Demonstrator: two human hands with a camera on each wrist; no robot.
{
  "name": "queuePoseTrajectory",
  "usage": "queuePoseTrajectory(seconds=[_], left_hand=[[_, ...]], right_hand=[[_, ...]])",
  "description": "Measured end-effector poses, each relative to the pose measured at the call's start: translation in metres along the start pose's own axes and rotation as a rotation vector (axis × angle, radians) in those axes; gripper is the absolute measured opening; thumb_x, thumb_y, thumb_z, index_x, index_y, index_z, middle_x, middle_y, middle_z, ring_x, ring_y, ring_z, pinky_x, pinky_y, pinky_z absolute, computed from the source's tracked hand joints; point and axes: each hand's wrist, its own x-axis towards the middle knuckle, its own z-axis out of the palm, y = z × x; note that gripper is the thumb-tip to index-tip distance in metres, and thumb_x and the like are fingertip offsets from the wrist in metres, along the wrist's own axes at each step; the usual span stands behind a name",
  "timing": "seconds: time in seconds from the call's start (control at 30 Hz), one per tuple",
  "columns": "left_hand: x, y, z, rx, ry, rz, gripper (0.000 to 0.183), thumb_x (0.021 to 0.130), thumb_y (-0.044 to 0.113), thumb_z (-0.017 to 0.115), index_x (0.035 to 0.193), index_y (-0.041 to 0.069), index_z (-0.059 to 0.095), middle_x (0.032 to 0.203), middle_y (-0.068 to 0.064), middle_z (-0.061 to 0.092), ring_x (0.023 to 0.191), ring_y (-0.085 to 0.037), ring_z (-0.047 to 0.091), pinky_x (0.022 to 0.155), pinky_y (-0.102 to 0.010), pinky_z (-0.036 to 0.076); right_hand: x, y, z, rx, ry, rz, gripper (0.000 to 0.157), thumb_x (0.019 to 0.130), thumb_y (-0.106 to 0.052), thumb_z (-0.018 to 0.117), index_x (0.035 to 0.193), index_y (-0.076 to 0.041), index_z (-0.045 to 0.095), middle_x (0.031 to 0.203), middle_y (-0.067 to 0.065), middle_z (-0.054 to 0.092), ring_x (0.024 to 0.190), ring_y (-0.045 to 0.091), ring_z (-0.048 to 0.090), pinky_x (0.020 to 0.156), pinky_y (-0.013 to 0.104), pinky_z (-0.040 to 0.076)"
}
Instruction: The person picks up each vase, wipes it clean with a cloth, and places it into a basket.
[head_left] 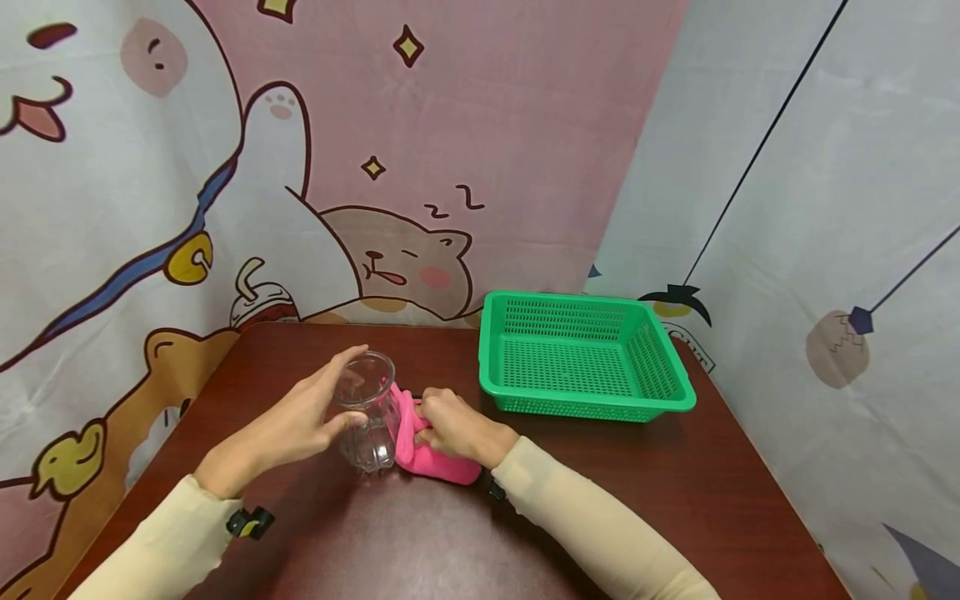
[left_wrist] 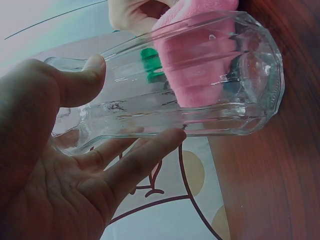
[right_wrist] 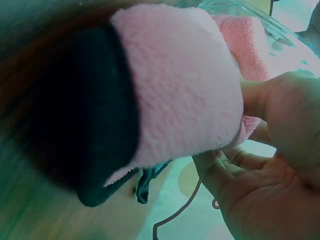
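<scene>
So, head view first. Our left hand (head_left: 303, 417) has hold of a clear glass vase (head_left: 369, 446), thumb on the near side and fingers on the far side. Our right hand (head_left: 459, 427) is bunched around a bright pink cloth (head_left: 444, 468), which is right up against the vase's side. Vase looks upright over the table (head_left: 720, 492), though we can't tell if its base is actually touching down. There's a green basket (head_left: 577, 407) off to the right, well apart from the vase. Our read: the step in hand is wiping the outside of the glass.

Left wrist view: our thumb lies along the glass near the mouth, with the fingers on the opposite side, so it's a pretty light hold. You can see the pink through the glass, toward the base.

Right wrist view: we've got the cloth pinched between thumb and fingers, and a dark band (right_wrist: 112, 95) runs along one edge of it. Glass shows just behind.

If we had to call it, the next move needs a firmer left hand while the cloth works round to the sides it isn't covering. Slippery stuff, glass.
</scene>
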Motion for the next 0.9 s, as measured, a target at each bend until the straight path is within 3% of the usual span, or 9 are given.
queuePoseTrajectory(seconds=[0.23, 0.43, 0.63, 0.73, 0.9], left_hand=[[0.0001, 0.0012, -0.0002, 0.003, 0.0, -0.005, 0.1, 0.099, 0.008, 0.093, 0.178, 0.012, 0.031, 0.14, -0.018, 0.076, 0.126, -0.034, 0.08, 0.109, -0.065, 0.065], [0.0005, 0.0019, -0.0006, -0.002, -0.005, -0.018, 0.1, 0.1, 0.01, 0.093, 0.178, 0.012, 0.031, 0.141, -0.018, 0.075, 0.127, -0.034, 0.08, 0.111, -0.066, 0.064], [0.0002, 0.0016, -0.0011, 0.0, -0.011, -0.024, 0.1, 0.1, 0.011, 0.093, 0.179, 0.013, 0.03, 0.14, -0.017, 0.076, 0.127, -0.033, 0.079, 0.111, -0.066, 0.064], [0.0003, 0.0014, -0.001, 0.001, -0.012, -0.022, 0.101, 0.1, 0.011, 0.093, 0.179, 0.013, 0.03, 0.141, -0.017, 0.075, 0.127, -0.033, 0.079, 0.11, -0.065, 0.065], [0.0007, 0.0016, -0.0012, 0.005, -0.008, -0.01, 0.1, 0.1, 0.011, 0.093, 0.178, 0.013, 0.031, 0.141, -0.017, 0.075, 0.126, -0.032, 0.08, 0.108, -0.062, 0.067]], right_hand=[[0.0009, 0.0041, 0.0016, 0.007, -0.002, -0.016, 0.025, 0.094, -0.015, 0.098, 0.078, -0.016, 0.079, 0.08, 0.001, 0.07, 0.081, 0.008, 0.061, 0.068, 0.021, 0.051], [0.002, 0.008, 0.0033, 0.07, -0.002, 0.013, 0.038, 0.092, -0.016, 0.099, 0.07, -0.018, 0.069, 0.073, -0.009, 0.056, 0.076, 0.006, 0.051, 0.067, 0.02, 0.044], [0.0013, 0.0081, 0.0024, 0.136, 0.024, 0.03, 0.04, 0.092, -0.015, 0.099, 0.069, -0.017, 0.067, 0.075, -0.008, 0.053, 0.076, 0.006, 0.048, 0.066, 0.019, 0.042], [0.0008, 0.0073, 0.0009, 0.146, 0.038, 0.03, 0.036, 0.093, -0.015, 0.099, 0.072, -0.017, 0.069, 0.077, -0.005, 0.058, 0.076, 0.006, 0.05, 0.068, 0.02, 0.043], [0.0012, 0.0047, -0.0034, 0.183, 0.061, 0.042, 0.017, 0.097, -0.016, 0.096, 0.086, -0.017, 0.082, 0.087, -0.001, 0.073, 0.082, 0.006, 0.059, 0.072, 0.019, 0.049]])
